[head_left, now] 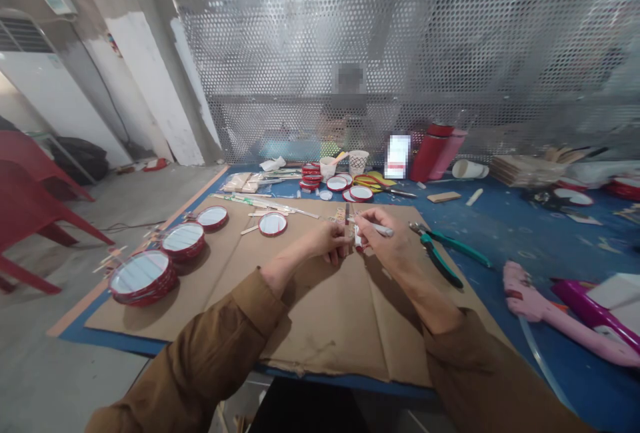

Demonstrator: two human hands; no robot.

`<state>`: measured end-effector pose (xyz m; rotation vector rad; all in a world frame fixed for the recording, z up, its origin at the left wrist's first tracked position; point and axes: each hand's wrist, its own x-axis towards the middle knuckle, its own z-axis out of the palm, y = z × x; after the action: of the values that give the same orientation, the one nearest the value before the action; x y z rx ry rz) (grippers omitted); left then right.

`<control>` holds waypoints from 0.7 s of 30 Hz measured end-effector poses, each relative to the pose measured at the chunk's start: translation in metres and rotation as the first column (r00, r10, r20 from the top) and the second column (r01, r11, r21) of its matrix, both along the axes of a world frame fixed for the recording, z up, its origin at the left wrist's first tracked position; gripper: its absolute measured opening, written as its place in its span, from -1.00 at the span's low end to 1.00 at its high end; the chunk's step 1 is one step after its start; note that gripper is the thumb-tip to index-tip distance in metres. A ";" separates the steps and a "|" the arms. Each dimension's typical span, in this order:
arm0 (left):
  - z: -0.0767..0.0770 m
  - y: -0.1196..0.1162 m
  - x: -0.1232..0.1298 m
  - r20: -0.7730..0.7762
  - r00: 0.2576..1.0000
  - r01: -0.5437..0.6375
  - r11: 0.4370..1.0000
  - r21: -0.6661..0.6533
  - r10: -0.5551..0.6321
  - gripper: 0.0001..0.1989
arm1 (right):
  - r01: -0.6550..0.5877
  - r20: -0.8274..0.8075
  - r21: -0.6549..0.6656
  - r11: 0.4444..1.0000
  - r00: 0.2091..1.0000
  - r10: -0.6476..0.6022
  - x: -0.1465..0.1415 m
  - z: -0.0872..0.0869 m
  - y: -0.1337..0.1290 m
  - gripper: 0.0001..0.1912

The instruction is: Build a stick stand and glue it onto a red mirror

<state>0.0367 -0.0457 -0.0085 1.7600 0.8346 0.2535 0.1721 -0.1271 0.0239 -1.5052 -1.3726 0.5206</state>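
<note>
Over the middle of the brown cardboard (310, 326), my two hands are close together. My right hand (383, 236) is closed around a white pen-like stick (383, 228), which slants across its fingers. A small red and white piece (358, 238) shows between the hands, by the right fingertips. My left hand (331, 240) has its fingers pressed together at a small narrow strip (347, 214); how it grips this is too small to tell. Left of the hands lies a round red-rimmed lid (273, 224) beside wooden sticks.
Three red-sided round pieces (143, 276) line the cardboard's left side. Green-handled pliers (440, 256) lie right of my hands, with a pink glue gun (530, 300) farther right. Behind are paper cups (358, 162), scissors (385, 186), a lit phone (397, 155) and a red bottle (431, 153).
</note>
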 end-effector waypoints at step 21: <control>0.004 -0.003 -0.001 0.017 1.000 0.005 1.000 -0.008 -0.004 -0.81 | -0.038 -0.123 0.031 0.999 0.992 0.042 0.001 -0.002 0.003 -0.70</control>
<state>0.0356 -0.0483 -0.0044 1.7498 0.8183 0.2615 0.1731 -0.1245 0.0216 -1.4015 -1.3109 0.6064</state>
